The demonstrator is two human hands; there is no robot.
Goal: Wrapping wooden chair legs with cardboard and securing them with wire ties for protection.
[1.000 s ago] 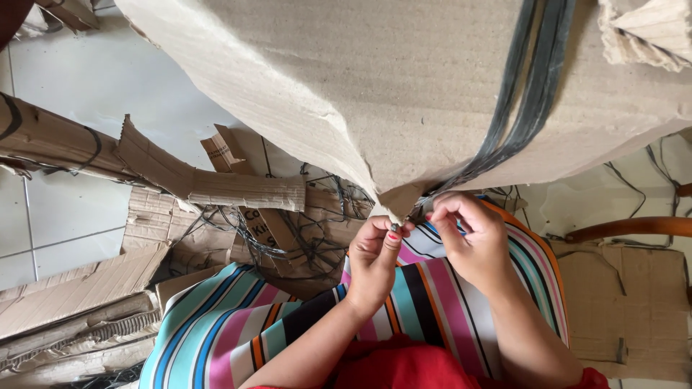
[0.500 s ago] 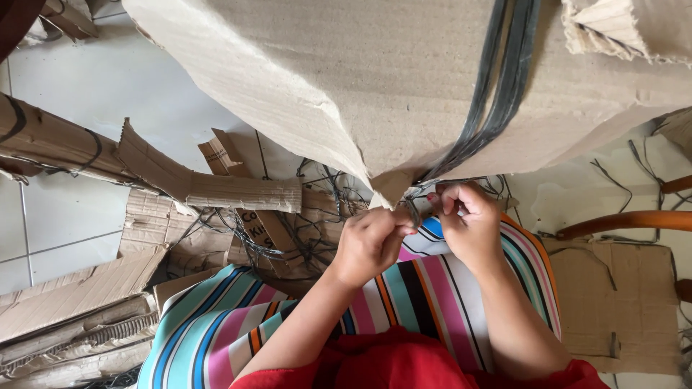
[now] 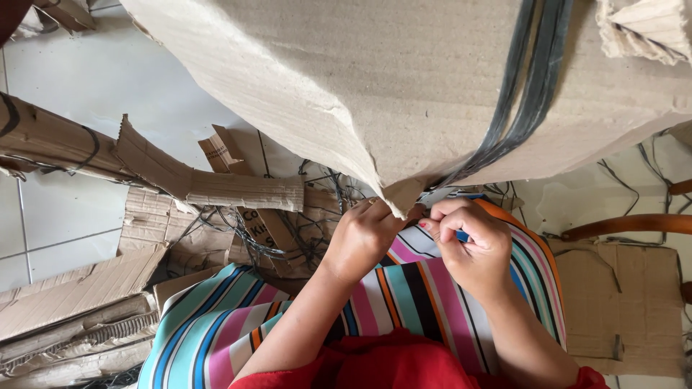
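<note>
— Largest first: big torn cardboard sheet (image 3: 404,94) filling the top, its ragged lower tip hanging down right between both hands.
— And across it?
— Dark straps (image 3: 530,86) running down the sheet's right part toward that same tip. Below, striped cloth (image 3: 404,302) spread over the lap, red fabric (image 3: 404,364) at the bottom edge.
— Around that?
— Cardboard scraps (image 3: 94,302) and tangled wires (image 3: 288,230) on the white tiled floor (image 3: 65,209), left side; curved wooden piece (image 3: 627,225) at right.
— Hands?
— Left hand (image 3: 364,234) closed, fingertips pinched on the sheet's torn tip. Right hand (image 3: 472,241) curled shut, pinching something small and blue just beside the tip; hard to tell what.
— Risks?
— Probably tearing: soft, frayed tip, likely to rip further under a hard tug. Possibly the heavy sheet sagging onto the hands, or straps slipping loose from a weak pinch.
</note>
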